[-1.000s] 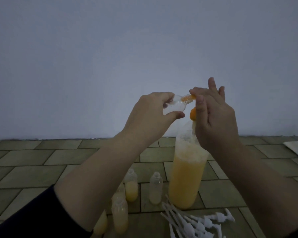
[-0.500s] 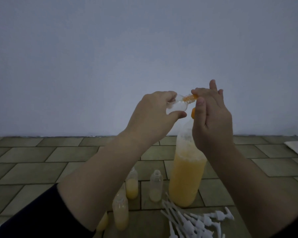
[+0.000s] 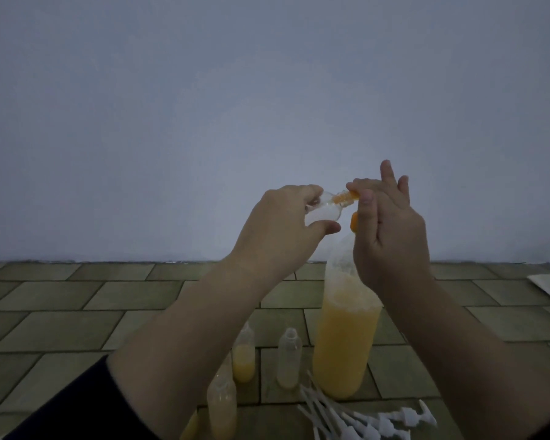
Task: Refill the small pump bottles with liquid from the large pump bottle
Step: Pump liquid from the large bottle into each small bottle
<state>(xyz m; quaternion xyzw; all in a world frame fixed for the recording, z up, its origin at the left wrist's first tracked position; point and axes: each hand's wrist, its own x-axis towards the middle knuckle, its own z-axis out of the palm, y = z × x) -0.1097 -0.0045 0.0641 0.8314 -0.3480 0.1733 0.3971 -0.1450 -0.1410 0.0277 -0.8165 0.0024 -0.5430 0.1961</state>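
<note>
— Tiled floor [image 3: 77,315] under a bare wall; where's the bottle you're filling?

— At centre frame, my left hand [image 3: 277,230] grips the small bottle [image 3: 104,212], tipped on its side, neck pointing right onto the orange spout [image 3: 445,195].

— And the right?

— My right hand [image 3: 391,236] sits atop the large pump bottle [image 3: 346,341], fingers mostly straight, pressing its pump. The spout must stay inside that neck.

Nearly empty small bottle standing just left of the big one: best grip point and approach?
Take the nearly empty small bottle around its straight mid-body, below the shoulder, coming from above or from the far side. It stands upright, uncapped, with a narrow neck that gives little purchase. The large pump bottle crowds its right, another small bottle its left, and loose pump heads lie in front.
</note>
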